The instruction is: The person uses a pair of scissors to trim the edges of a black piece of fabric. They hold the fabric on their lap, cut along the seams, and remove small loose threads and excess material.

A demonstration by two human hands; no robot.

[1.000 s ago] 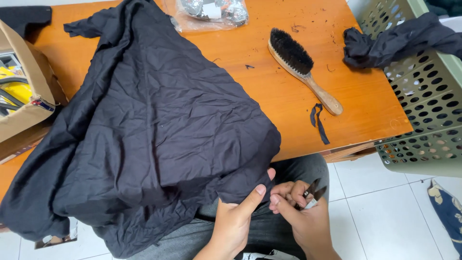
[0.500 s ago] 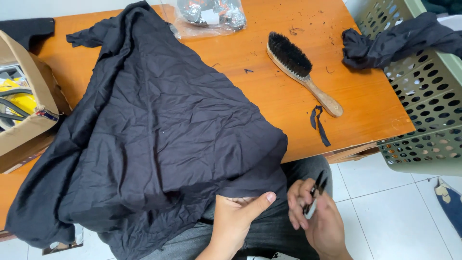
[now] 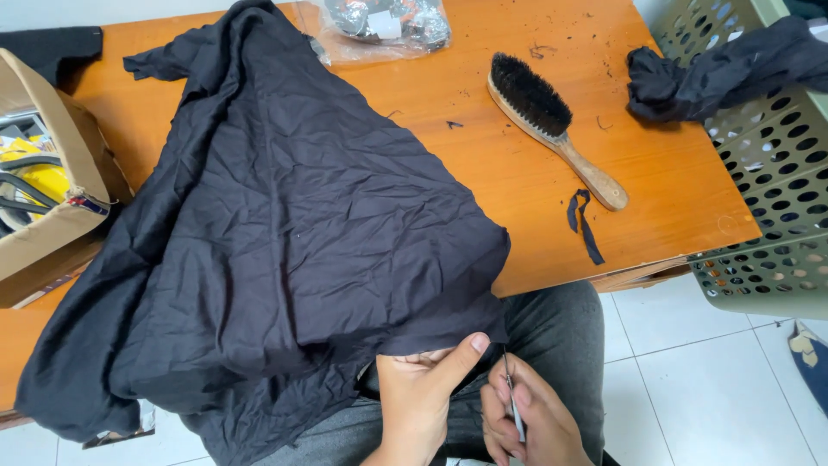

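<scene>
While the left hand [image 3: 420, 399] pinches the lower hem of the black garment [image 3: 285, 250] between thumb and curled fingers, the right hand [image 3: 524, 420] sits just beside it, closed around a slim metal tool [image 3: 512, 399] whose thin tip points up toward the cloth edge. What kind of tool it is cannot be told; only a narrow silver shaft shows between the fingers. Both hands rest over the person's lap, which is clad in grey trousers [image 3: 552, 332].

Up and away from the left hand, the garment spreads wide and wrinkled over the orange wooden counter [image 3: 535, 181], its near edge hanging off the counter front down to where the left hand grips it.

Beyond the right hand, up on the counter, lies a short black strip of fabric [image 3: 583, 224], and just past it a wooden-handled brush [image 3: 552, 125] with dark bristles, lying at an angle. Farther still from the hands, at the counter's far edge, sits a clear plastic bag [image 3: 384, 26] with dark contents.

Off to the right-hand side stands a pale green perforated basket [image 3: 768, 207] with another dark cloth [image 3: 724, 65] draped over its rim and onto the counter. Far out past the left hand, a tan zippered bag [image 3: 52, 216] stands open on the counter.
</scene>
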